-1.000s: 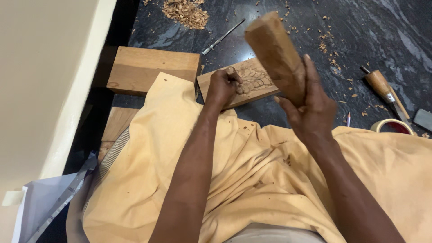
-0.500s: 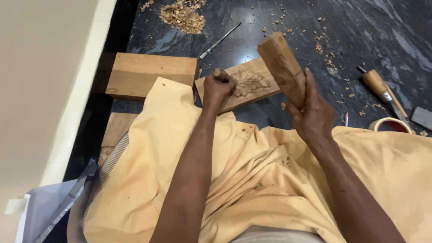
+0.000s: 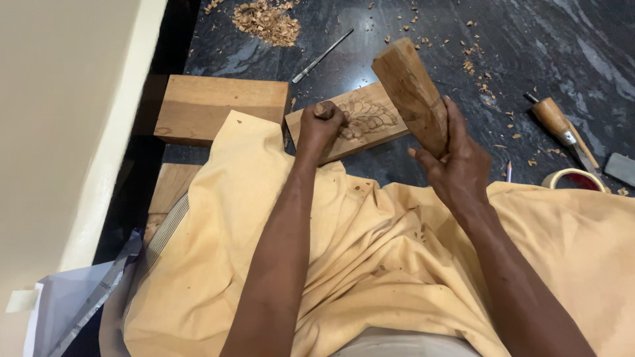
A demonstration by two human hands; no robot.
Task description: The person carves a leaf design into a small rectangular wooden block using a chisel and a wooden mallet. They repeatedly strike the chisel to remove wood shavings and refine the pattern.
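Note:
My left hand (image 3: pixel 322 124) is closed around a small chisel, its top end showing above the fist, held against a flat wooden panel (image 3: pixel 370 129) with a carved leaf pattern. The panel lies on the dark marble floor just beyond my yellow-clothed lap. My right hand (image 3: pixel 456 162) grips a thick wooden block mallet (image 3: pixel 411 92) by its lower end, raised upright above the panel's right side. The chisel's blade is hidden by my fist.
A bare wooden board (image 3: pixel 218 106) lies left of the panel. A thin metal tool (image 3: pixel 322 56) and a heap of wood shavings (image 3: pixel 268 20) lie farther out. A wooden-handled chisel (image 3: pixel 559 125), a tape roll (image 3: pixel 574 178) and a grey stone (image 3: pixel 620 168) sit at right. A cream wall runs along the left.
The mallet swung down toward the chisel and has come up again, now upright at the right. My left fist stays on the panel.

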